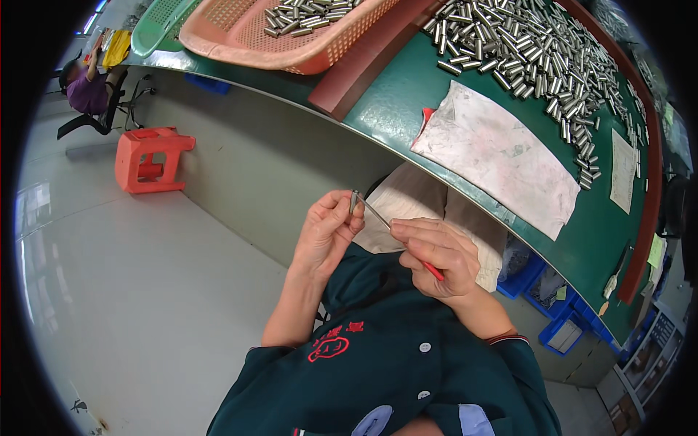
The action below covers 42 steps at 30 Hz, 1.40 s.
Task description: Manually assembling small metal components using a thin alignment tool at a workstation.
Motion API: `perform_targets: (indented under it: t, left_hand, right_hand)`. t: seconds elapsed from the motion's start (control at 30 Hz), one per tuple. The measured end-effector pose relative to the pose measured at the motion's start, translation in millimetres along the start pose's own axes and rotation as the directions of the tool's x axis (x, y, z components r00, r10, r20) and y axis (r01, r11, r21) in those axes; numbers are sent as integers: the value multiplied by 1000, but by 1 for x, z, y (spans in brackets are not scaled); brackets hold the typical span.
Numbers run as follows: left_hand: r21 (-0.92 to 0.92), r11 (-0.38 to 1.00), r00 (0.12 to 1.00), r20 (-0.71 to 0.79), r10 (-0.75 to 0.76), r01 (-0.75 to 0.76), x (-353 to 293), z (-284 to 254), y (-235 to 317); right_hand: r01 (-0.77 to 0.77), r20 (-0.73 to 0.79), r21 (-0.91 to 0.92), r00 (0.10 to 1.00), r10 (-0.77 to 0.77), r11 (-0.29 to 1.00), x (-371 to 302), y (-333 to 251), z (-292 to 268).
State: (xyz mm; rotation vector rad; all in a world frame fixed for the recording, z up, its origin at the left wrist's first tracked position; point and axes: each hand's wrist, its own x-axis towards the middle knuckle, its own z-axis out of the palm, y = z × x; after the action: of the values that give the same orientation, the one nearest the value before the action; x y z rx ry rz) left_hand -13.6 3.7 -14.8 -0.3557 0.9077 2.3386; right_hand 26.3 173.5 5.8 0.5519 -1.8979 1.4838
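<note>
A: What did the head view show of the left grip (327, 229)?
B: Its thumb and fingers were pinching a little metal tube (354, 203). The tube stood almost straight up at the fingertips.

A: And the right grip (441, 256)?
B: It was just beside the left one, a bit lower. Its fingers were curled around a thin tool (374, 213) with a red end that poked out below them. The tool's tip was at the top of the tube. I could not tell if it went inside.

A: What was above the two grips?
B: A green bench (392, 109). Up and to the right of the right grip, a dirty white cloth (498, 156) lay flat near the edge. Past the cloth was a big heap of shiny metal tubes (523, 54).

A: Was there more?
B: Yes. Up and to the left of the heap, straight above the left grip but well apart, was a pink basket (243, 54) with more metal pieces (305, 16) in it. Far to the left of that grip stood a red stool (149, 160) on the floor (145, 291).
</note>
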Motion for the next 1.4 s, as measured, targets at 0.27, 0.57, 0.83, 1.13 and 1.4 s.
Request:
perform_targets:
  t: [0.27,0.57,0.83,1.13,1.4]
  left_hand:
    - [-96,992,996,-6,84,-84,4,-4,-6]
    - [-262,965,996,77,53,-31,6,-6,-5]
    - [-185,982,998,50,48,-37,4,-6,-8]
    - [-59,997,999,29,43,-41,1,-5,-7]
    - [67,986,988,-26,154,-152,-1,-6,-2]
  right_hand:
    - [-60,47,-32,997,62,998,-1,-4,3]
    - [20,-5,57,1000,-19,998,-7,-6,-4]
    - [3,-51,72,999,1,997,-2,-4,-1]
    - [-35,-63,63,997,39,997,-3,-4,0]
    - [-61,-49,60,997,64,996,-4,-3,0]
